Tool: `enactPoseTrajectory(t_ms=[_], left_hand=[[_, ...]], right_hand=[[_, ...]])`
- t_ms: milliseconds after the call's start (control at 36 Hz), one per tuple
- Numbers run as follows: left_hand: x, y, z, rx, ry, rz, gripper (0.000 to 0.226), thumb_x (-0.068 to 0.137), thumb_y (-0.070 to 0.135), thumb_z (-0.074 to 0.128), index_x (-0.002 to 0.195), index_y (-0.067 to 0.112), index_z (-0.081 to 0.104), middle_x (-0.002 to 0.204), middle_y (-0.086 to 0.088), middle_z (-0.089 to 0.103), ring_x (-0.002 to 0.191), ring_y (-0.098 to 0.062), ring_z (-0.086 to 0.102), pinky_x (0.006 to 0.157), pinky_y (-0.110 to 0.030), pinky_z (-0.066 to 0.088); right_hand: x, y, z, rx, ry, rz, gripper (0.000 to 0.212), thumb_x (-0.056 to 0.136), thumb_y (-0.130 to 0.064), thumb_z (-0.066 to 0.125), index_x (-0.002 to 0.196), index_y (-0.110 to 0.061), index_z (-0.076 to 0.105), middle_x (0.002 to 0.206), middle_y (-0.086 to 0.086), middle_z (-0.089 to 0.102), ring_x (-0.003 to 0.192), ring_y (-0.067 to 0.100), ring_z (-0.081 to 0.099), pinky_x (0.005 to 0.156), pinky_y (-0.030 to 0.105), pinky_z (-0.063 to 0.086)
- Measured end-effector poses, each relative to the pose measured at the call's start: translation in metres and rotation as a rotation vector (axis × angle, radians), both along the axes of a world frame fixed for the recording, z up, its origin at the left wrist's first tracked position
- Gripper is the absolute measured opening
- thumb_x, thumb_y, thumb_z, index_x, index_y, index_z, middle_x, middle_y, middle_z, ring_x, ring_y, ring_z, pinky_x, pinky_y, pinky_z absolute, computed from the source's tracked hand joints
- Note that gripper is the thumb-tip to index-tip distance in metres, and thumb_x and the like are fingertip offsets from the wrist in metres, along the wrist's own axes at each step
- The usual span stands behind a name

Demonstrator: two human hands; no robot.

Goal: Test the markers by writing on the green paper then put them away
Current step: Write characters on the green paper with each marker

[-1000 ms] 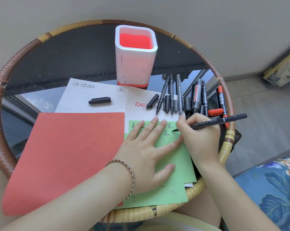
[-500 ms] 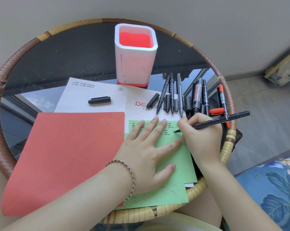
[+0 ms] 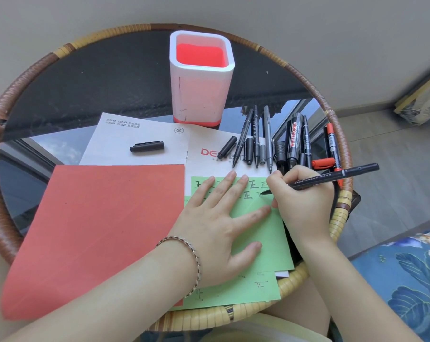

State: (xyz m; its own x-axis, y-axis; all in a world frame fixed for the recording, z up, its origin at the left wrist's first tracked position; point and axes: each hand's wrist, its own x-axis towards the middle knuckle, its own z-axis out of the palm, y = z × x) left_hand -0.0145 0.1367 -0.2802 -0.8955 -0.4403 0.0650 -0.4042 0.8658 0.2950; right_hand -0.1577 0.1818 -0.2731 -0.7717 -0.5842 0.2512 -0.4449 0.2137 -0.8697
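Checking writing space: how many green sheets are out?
2: top green sheet under the left hand; lower green sheet pokes out beneath it at the near edge. Others may be hidden.

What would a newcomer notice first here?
The big red sheet on the left, then the white holder with its bright red inside standing at the back. Toward the right, the right hand writes with a black marker on green paper that the left hand presses flat.
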Motion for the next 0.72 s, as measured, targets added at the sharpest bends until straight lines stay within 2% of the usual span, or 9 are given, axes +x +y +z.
enactPoseTrajectory(t_ms=[56,167,222,278,417,528,583,639,722], left_hand=[[0.0,-0.0001,0.0002,-0.002,0.0,0.001,0.053,0.08,0.054,0.034,0.131,0.04,0.043,0.144,-0.015,0.037,0.136,-0.032,0.026,0.105,-0.045,0.011],[0.0003,0.0,-0.0002,-0.009,0.013,-0.002,0.055,0.08,0.053,0.035,0.133,0.04,0.037,0.143,-0.015,0.037,0.136,-0.032,0.026,0.105,-0.045,0.011],[0.0003,0.0,-0.0005,-0.011,0.017,-0.002,0.055,0.08,0.053,0.035,0.133,0.04,0.037,0.143,-0.015,0.037,0.135,-0.032,0.026,0.105,-0.045,0.012],[0.0,0.0,-0.0006,-0.006,0.019,0.0,0.055,0.08,0.053,0.035,0.133,0.041,0.036,0.144,-0.015,0.037,0.136,-0.032,0.025,0.105,-0.046,0.011],[0.0004,-0.0003,-0.0009,-0.008,0.022,0.002,0.055,0.08,0.053,0.035,0.134,0.041,0.035,0.143,-0.015,0.037,0.136,-0.032,0.026,0.105,-0.045,0.012],[0.0002,-0.0002,-0.0006,-0.005,0.019,0.002,0.054,0.08,0.053,0.035,0.133,0.041,0.036,0.144,-0.015,0.036,0.136,-0.032,0.025,0.105,-0.045,0.011],[0.0001,-0.0001,-0.0005,-0.005,0.013,0.002,0.054,0.08,0.053,0.035,0.133,0.041,0.037,0.144,-0.015,0.036,0.136,-0.032,0.024,0.105,-0.045,0.011],[0.0001,-0.0002,-0.0004,-0.006,0.008,-0.001,0.054,0.08,0.053,0.035,0.132,0.041,0.037,0.144,-0.015,0.036,0.136,-0.032,0.025,0.105,-0.045,0.011],[0.0001,-0.0002,-0.0003,-0.005,0.004,-0.003,0.052,0.08,0.053,0.035,0.131,0.041,0.041,0.144,-0.015,0.036,0.136,-0.031,0.025,0.105,-0.044,0.011]], right_hand=[[0.0002,-0.0006,0.0,0.0,-0.014,0.014,0.029,0.066,-0.018,0.058,0.045,-0.001,0.047,0.045,0.023,0.051,0.044,0.024,0.043,0.051,0.033,0.041],[0.0003,-0.0009,-0.0021,0.015,-0.013,0.035,0.028,0.066,-0.018,0.058,0.045,-0.003,0.048,0.043,0.019,0.052,0.044,0.02,0.044,0.051,0.031,0.04],[-0.0002,-0.0005,-0.003,0.018,-0.003,0.035,0.027,0.065,-0.017,0.058,0.043,-0.006,0.046,0.04,0.012,0.049,0.043,0.017,0.043,0.051,0.028,0.037],[-0.0005,-0.0003,-0.003,0.025,0.0,0.039,0.027,0.063,-0.017,0.058,0.042,-0.008,0.044,0.044,0.011,0.048,0.042,0.014,0.041,0.049,0.025,0.035],[-0.0005,-0.0001,-0.0023,0.01,-0.029,0.033,0.026,0.062,-0.016,0.058,0.044,-0.002,0.046,0.041,0.016,0.047,0.043,0.019,0.042,0.05,0.026,0.035],[-0.0006,0.0002,-0.004,0.017,-0.031,0.055,0.027,0.064,-0.017,0.059,0.042,-0.008,0.045,0.04,0.001,0.046,0.041,0.011,0.04,0.05,0.025,0.036],[0.0,0.0002,-0.0041,0.023,-0.011,0.057,0.027,0.064,-0.016,0.058,0.043,-0.006,0.045,0.044,0.001,0.046,0.042,0.008,0.038,0.049,0.021,0.034],[0.0001,0.0004,-0.0038,0.026,0.019,0.045,0.027,0.064,-0.015,0.057,0.043,-0.004,0.044,0.045,0.004,0.045,0.042,0.009,0.037,0.048,0.018,0.031],[-0.0006,0.0015,-0.0033,0.023,0.039,0.014,0.027,0.064,-0.014,0.057,0.046,0.001,0.045,0.041,0.013,0.041,0.044,0.024,0.041,0.049,0.029,0.035]])
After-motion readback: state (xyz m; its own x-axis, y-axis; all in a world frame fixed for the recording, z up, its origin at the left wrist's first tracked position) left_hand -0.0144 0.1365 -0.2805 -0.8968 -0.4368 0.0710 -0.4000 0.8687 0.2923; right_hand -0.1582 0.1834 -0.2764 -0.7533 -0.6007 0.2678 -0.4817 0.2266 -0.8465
